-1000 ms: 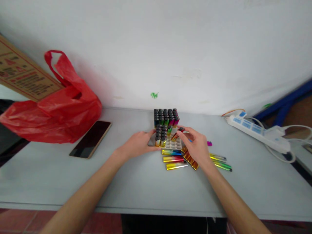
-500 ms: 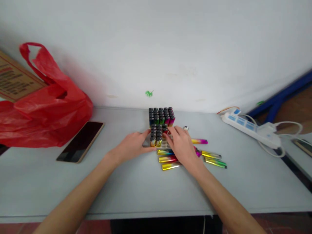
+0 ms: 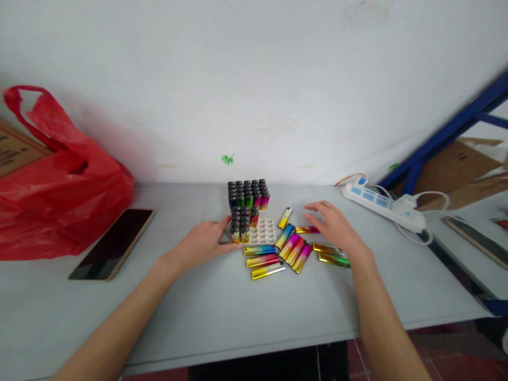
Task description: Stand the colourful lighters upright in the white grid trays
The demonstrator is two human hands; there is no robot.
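Note:
My left hand [image 3: 205, 238] holds the left side of a white tray [image 3: 266, 233] with round holes, its thumb at the front corner and its fingers along the side. Upright black-topped lighters [image 3: 240, 225] fill the tray's left columns, and part of a third column. Behind it stands a full block of lighters [image 3: 249, 194] in several colours. Held over the table to the right, my right hand [image 3: 330, 222] is open, with nothing in its parted fingers. Beneath and beside it lie loose metallic lighters [image 3: 293, 250], some in a fanned group.
A red plastic bag [image 3: 75, 180] with a cardboard box stands at the left, a phone [image 3: 113, 243] beside it. On the right lies a white power strip [image 3: 383, 206] with cables. The wall borders the table's back, and a blue metal frame [image 3: 448, 129] rises at the right.
My right hand has left the tray and moved right, opening. A lighter now stands at the front of the third column. My left hand stays at the tray; the view has shifted.

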